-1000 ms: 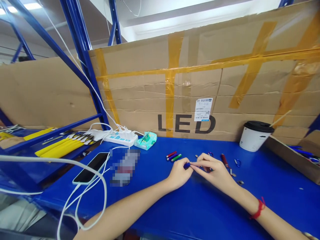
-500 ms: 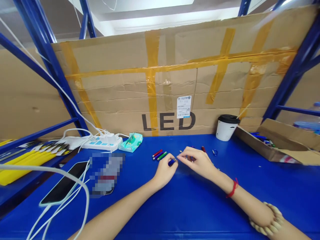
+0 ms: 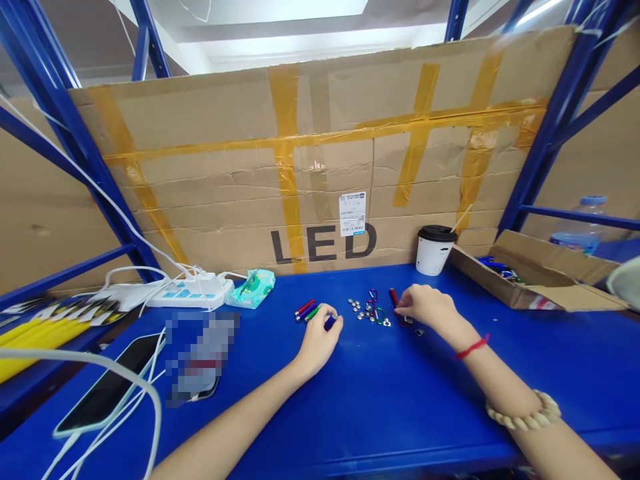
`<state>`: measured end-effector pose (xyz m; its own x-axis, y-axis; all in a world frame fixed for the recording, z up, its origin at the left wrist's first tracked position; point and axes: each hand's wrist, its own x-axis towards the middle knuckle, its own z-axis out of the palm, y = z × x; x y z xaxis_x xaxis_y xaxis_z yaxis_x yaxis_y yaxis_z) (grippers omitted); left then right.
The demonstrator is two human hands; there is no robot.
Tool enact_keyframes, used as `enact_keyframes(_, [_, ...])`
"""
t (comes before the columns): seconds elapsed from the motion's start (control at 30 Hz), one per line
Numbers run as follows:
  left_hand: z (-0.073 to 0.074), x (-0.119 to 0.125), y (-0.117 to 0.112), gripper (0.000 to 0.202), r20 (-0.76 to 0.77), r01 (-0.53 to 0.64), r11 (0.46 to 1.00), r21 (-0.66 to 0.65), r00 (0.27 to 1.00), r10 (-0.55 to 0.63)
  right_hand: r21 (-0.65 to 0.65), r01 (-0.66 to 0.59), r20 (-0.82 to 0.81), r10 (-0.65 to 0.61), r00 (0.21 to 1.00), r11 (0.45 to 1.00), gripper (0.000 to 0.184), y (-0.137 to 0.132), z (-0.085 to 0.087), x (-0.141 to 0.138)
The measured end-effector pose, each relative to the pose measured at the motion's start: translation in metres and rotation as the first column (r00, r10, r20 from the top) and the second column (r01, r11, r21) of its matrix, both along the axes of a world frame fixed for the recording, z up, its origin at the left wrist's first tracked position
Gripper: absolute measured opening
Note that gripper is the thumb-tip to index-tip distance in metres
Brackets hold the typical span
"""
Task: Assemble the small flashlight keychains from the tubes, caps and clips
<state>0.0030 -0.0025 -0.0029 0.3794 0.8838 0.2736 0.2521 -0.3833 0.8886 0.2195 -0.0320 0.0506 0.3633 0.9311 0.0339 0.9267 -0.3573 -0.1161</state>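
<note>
My left hand (image 3: 319, 341) is closed around a small blue metal tube (image 3: 330, 323), one end of which shows at the fingertips. Just behind it, several coloured tubes lie side by side, among them a red tube (image 3: 304, 309) and a green tube (image 3: 312, 313). To the right, my right hand (image 3: 431, 311) has its fingertips pinched low over the table beside another red tube (image 3: 393, 297); what they grip, if anything, is hidden. Between the hands lie several small silver discs (image 3: 355, 305) and small carabiner clips, including a green clip (image 3: 381, 315).
A lidded paper cup (image 3: 434, 252) and an open cardboard box (image 3: 495, 283) with small parts stand at the back right. At left are a power strip (image 3: 185, 293), a wipes packet (image 3: 253, 289), a phone (image 3: 107, 387) and loose white cables. Tall cardboard (image 3: 225, 200) closes the back.
My right hand has moved right, away from my left hand, to beside the red tube, uncovering the discs and clips. My left hand still holds the blue tube. The view has turned right.
</note>
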Motion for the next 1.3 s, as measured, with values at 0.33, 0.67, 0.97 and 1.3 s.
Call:
enact_keyframes(0.33, [0.000, 0.000, -0.001, 0.009, 0.001, 0.007, 1.000, 0.000, 1.000, -0.007, -0.057, 0.022, -0.010, -0.022, 1.000, 0.998, 0.010, -0.002, 0.006, -0.003])
enact_keyframes(0.67, [-0.001, -0.001, 0.001, 0.013, -0.005, -0.010, 0.999, 0.037, 1.000, 0.010, 0.085, 0.149, 0.000, -0.150, 0.989, 0.985, 0.031, 0.001, 0.003, 0.023])
enact_keyframes(0.97, [0.000, -0.001, 0.001, 0.030, -0.087, -0.052, 0.993, 0.106, 0.994, 0.061, -0.133, 0.012, -0.253, -0.046, 0.966, 0.991, 0.013, 0.002, -0.001, 0.040])
enact_keyframes(1.3, [0.001, 0.000, 0.002, 0.033, -0.097, -0.029, 0.998, 0.062, 0.995, 0.035, -0.401, -0.230, -0.580, -0.051, 0.813, 0.886, 0.043, -0.010, 0.004, 0.036])
